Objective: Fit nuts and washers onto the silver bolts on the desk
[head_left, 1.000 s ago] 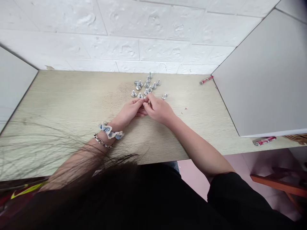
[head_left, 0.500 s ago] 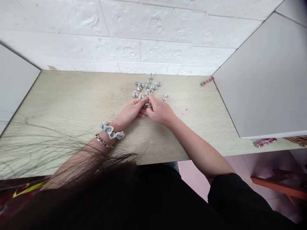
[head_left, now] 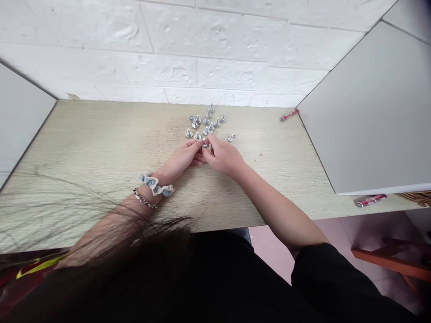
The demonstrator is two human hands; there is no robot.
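Observation:
Between my two hands is a small silver bolt (head_left: 205,146), partly covered by the fingers. My left hand (head_left: 184,154) pinches it from the left, thumb on top and the other fingers curled below. From the right, my right hand (head_left: 222,154) grips it with closed thumb and forefinger. Just beyond the fingertips, several silver bolts (head_left: 206,120) with wide flanged heads stand on the wooden tabletop (head_left: 117,134), mostly heads down. To the right of that group, one bolt (head_left: 231,137) lies on its side, apart from the others.
A white brick-patterned wall (head_left: 218,72) closes off the back. Grey panels stand at the left (head_left: 23,112) and right (head_left: 363,121). One red-and-silver tube (head_left: 289,115) lies by the right panel, another red tube (head_left: 371,200) near the front edge. Reddish crumbs (head_left: 259,157) dot the top.
The fingers of my right hand have shifted slightly around the bolt, which now shows less of its length. The standing bolts keep their places.

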